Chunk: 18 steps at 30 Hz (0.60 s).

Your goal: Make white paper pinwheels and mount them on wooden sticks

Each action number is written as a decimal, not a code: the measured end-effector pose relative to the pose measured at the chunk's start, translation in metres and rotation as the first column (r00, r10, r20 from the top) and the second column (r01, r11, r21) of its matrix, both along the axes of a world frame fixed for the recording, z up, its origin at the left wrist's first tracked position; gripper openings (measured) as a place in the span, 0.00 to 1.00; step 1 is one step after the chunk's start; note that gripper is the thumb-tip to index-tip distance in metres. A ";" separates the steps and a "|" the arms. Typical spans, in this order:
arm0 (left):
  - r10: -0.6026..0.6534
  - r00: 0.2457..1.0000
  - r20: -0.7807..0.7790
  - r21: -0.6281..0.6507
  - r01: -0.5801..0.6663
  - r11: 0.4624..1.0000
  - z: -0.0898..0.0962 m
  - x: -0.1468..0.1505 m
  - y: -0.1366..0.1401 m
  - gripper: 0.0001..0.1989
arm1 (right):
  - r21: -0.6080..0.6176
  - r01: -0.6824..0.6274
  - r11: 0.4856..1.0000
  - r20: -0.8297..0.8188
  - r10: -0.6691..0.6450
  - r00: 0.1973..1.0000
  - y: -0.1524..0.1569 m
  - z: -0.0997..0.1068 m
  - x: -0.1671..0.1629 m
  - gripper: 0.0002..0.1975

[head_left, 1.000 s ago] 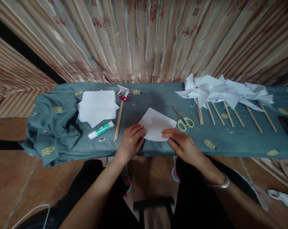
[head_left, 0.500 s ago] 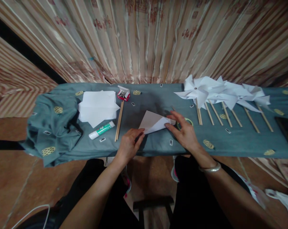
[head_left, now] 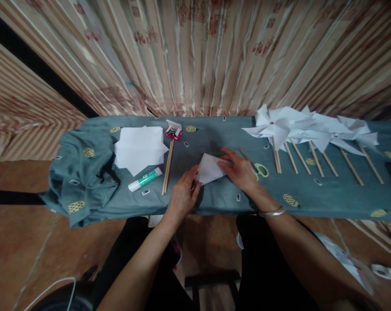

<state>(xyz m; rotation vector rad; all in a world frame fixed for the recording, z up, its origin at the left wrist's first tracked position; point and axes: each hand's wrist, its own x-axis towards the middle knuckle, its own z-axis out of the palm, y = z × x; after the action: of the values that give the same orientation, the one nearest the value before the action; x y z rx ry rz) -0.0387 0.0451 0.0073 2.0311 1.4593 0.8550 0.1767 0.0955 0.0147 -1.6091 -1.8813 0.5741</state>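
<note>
A white sheet of paper (head_left: 211,169), folded over into a smaller shape, lies on the cloth in front of me. My left hand (head_left: 184,190) grips its left corner between thumb and fingers. Over its right end, my right hand (head_left: 239,170) holds the fold, thumb on top and index finger along the far edge; that end is partly hidden beneath the hand. Just right of my right hand lie scissors with light green handles (head_left: 262,169), one handle loop partly covered.
Left of the hands are wooden sticks (head_left: 168,167), a glue stick (head_left: 145,179), a stack of white paper (head_left: 140,147) and a small red box (head_left: 173,130). Several white paper pinwheels (head_left: 286,125) on sticks lie to the right. A grey-green cloth (head_left: 214,205) covers the narrow table.
The paper's flap has been brought over, so the sheet now looks smaller and folded flat. My right hand has moved left over the paper, uncovering more of the scissors. The view has shifted slightly.
</note>
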 end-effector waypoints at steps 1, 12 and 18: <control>-0.003 1.000 -0.004 0.020 0.004 1.000 0.000 0.000 0.001 0.23 | 0.001 0.005 1.000 0.001 -0.005 1.000 0.002 -0.002 -0.001 0.23; -0.170 0.896 -0.411 0.286 0.304 0.909 -0.003 0.030 -0.025 0.21 | 0.041 0.083 0.996 -0.057 -0.080 0.995 0.009 -0.016 -0.006 0.21; -0.200 0.844 -0.497 0.169 0.320 0.932 -0.010 0.033 -0.030 0.34 | 0.079 0.081 0.994 -0.034 -0.079 0.996 0.009 -0.021 -0.008 0.21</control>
<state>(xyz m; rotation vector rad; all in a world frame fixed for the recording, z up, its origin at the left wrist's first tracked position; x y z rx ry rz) -0.0056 0.0146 -0.0026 2.6980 1.3025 0.4543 0.1687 0.1049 -0.0065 -1.6068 -1.7865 0.4807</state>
